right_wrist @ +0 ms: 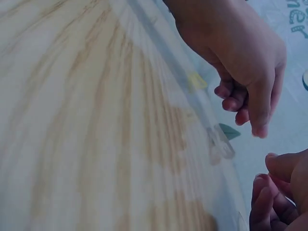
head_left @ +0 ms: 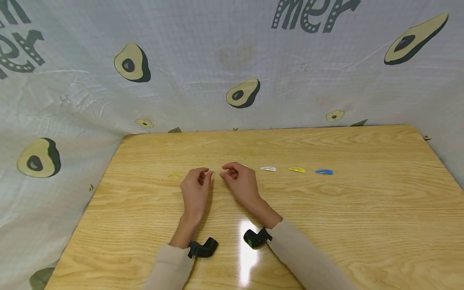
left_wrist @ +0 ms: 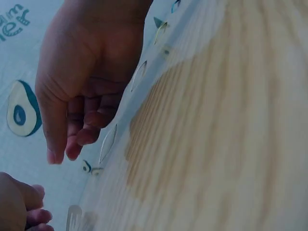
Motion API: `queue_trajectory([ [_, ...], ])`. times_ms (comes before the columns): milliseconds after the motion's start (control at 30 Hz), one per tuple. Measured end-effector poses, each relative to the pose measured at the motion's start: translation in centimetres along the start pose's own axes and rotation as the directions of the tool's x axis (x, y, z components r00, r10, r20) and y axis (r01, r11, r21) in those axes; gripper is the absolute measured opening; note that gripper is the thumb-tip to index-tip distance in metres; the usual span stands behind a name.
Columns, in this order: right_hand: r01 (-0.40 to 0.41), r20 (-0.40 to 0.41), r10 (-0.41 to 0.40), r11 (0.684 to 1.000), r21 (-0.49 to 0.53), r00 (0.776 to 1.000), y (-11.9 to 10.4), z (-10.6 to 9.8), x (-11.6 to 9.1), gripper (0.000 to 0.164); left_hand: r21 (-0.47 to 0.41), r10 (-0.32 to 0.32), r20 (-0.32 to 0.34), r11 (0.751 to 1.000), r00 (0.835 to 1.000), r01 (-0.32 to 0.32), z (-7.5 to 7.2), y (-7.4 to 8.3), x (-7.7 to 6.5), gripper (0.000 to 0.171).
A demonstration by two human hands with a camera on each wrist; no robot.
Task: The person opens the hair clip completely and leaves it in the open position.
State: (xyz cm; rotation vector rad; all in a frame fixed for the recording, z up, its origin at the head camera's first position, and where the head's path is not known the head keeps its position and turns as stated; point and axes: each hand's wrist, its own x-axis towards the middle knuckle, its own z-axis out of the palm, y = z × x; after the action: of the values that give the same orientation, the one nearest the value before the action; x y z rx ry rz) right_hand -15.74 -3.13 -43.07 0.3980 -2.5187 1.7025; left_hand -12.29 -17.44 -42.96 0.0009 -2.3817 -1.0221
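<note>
Both hands hover over the table with loosely bent fingers, and nothing shows between their fingertips. A light snap hair clip (right_wrist: 221, 145) lies beneath my left hand (head_left: 195, 190); in the head view the fingers mostly cover it. To its left lies a yellow clip (head_left: 175, 175). My right hand (head_left: 242, 182) is a short way to the right, its fingertips apart from the left hand's. It hides most of another pale clip (left_wrist: 109, 143). Farther right in the row are a white clip (head_left: 268, 168), a yellow one (head_left: 297, 170) and a blue one (head_left: 324, 172).
The clips lie in a row on a wooden table (head_left: 362, 209). A pale cloth with avocado prints (head_left: 188, 60) hangs behind it and at the sides. Black wrist cameras (head_left: 204, 247) are strapped near both sleeves.
</note>
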Motion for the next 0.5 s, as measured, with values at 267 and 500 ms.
queue_trajectory([
  [267,-0.047,-0.027,0.046,0.999,-0.007,0.999,0.6,-2.6,-0.3,0.018,-0.110,0.021,0.089,0.994,0.996,-0.011,1.6,1.8,0.0,0.013],
  [500,-0.092,-0.047,0.091,0.996,-0.017,0.995,1.5,-3.7,-0.5,0.018,-0.170,-0.081,0.158,0.980,0.984,0.108,3.4,2.9,0.0,0.015],
])
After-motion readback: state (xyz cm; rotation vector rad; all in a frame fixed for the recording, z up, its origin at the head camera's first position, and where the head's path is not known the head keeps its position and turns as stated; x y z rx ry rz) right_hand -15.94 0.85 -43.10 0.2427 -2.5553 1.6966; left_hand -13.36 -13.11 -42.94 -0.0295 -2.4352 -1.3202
